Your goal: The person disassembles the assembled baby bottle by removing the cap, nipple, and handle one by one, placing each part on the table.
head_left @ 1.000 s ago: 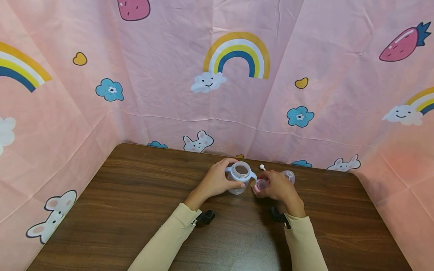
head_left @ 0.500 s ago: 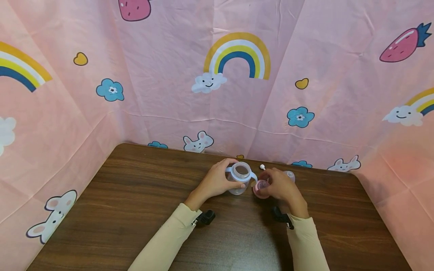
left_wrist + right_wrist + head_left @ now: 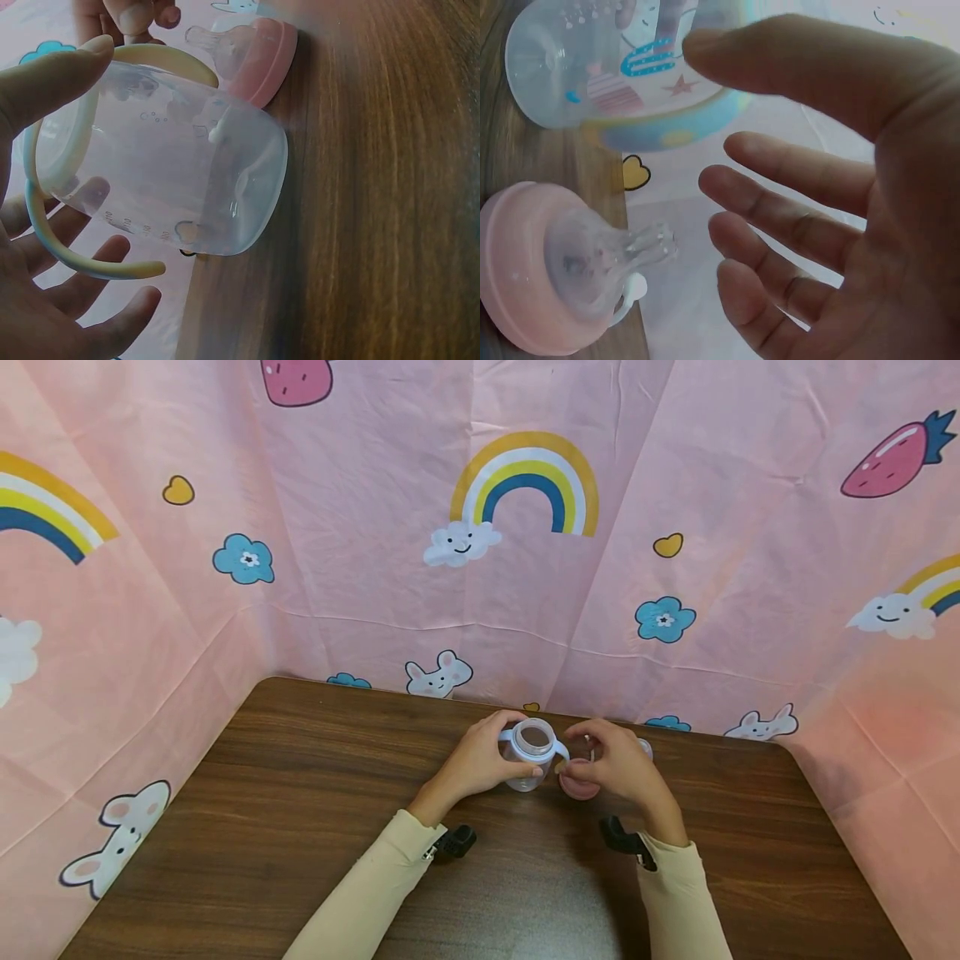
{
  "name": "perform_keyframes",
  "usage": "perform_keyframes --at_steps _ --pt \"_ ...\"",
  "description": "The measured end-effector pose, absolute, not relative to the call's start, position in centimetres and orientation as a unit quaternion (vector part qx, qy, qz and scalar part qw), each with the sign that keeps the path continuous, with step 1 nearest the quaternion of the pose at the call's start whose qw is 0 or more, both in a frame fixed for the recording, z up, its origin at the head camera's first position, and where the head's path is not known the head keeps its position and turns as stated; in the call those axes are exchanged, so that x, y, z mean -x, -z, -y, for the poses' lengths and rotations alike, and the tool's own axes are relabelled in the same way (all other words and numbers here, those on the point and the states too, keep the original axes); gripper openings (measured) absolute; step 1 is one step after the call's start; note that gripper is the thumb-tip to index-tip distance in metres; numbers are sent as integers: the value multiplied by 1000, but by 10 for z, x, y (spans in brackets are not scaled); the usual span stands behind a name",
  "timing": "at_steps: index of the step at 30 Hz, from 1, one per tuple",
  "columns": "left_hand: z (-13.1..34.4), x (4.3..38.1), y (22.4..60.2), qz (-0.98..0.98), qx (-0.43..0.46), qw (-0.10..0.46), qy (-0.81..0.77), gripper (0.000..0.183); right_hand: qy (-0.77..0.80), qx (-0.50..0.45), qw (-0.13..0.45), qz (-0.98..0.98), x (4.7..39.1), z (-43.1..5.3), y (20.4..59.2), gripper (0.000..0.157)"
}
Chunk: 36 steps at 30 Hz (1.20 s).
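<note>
A clear two-handled baby bottle (image 3: 529,777) stands upright and uncapped on the table, printed with small pictures and measuring marks. My left hand (image 3: 480,758) grips it from the left, with the thumb (image 3: 71,75) in front and the fingers behind, close to the handle. To the right of the bottle sits a pink collar ring (image 3: 579,788) bearing a clear nipple (image 3: 592,255) that points up. My right hand (image 3: 621,767) hovers over that ring by the bottle's right handle, holding nothing, fingers spread and apart from the nipple in the right wrist view.
A clear cap (image 3: 646,748) lies behind my right hand, mostly hidden. Beside the nipple, a small white-ended piece (image 3: 635,286) shows in the right wrist view. The brown wooden table (image 3: 337,760) ends at a pink patterned cloth (image 3: 375,568) behind.
My right hand has let go of the pink ring with the nipple, which now stands on the table, and has risen toward the bottle's handle. My left hand and the bottle stay put.
</note>
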<state>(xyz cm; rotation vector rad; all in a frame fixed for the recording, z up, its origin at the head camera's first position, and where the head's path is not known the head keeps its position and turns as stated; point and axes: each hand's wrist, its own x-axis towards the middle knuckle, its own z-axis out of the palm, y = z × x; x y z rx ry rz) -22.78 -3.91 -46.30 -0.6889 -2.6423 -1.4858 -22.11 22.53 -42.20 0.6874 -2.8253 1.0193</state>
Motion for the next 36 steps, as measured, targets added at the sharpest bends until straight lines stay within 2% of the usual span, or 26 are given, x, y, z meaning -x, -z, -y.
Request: perform_keyframes --at_steps 18,36 --pt "51 235 461 848 242 -15 471 90 -334 -235 37 912 222 -217 423 35" --pt "58 238 462 846 235 -33 477 79 -342 -244 47 906 221 -214 424 24"
